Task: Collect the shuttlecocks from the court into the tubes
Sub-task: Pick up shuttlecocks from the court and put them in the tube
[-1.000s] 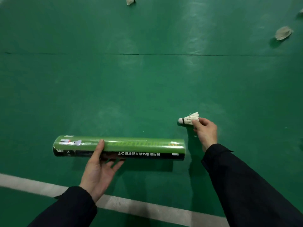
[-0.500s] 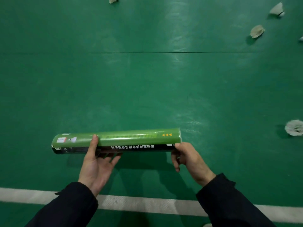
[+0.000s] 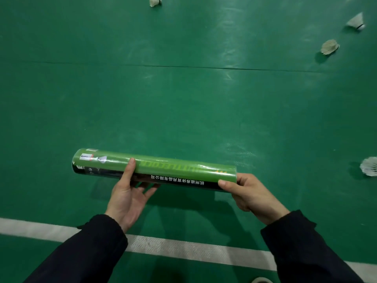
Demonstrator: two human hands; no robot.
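Observation:
A long green and black shuttlecock tube (image 3: pixel 173 170) lies level across the middle of the head view, above the court floor. My left hand (image 3: pixel 128 193) holds it from below near its left third, thumb over the top. My right hand (image 3: pixel 248 193) grips the tube's right end, thumb on the rim; the opening is hidden behind the hand. A white shuttlecock (image 3: pixel 369 166) lies on the floor at the right edge. More shuttlecocks lie far off: one (image 3: pixel 328 46) at upper right, another (image 3: pixel 356 21) beyond it, and one (image 3: pixel 154 1) at the top.
The green court floor (image 3: pixel 183 99) has a thin seam running across it in the upper part. A white boundary line (image 3: pixel 183 248) crosses below my hands. A pale round object (image 3: pixel 261 280) peeks in at the bottom edge.
A second ago my right hand pinched a shuttlecock beside the tube's right end. That shuttlecock is no longer visible, and the hand now grips the tube's end. The view shifted left.

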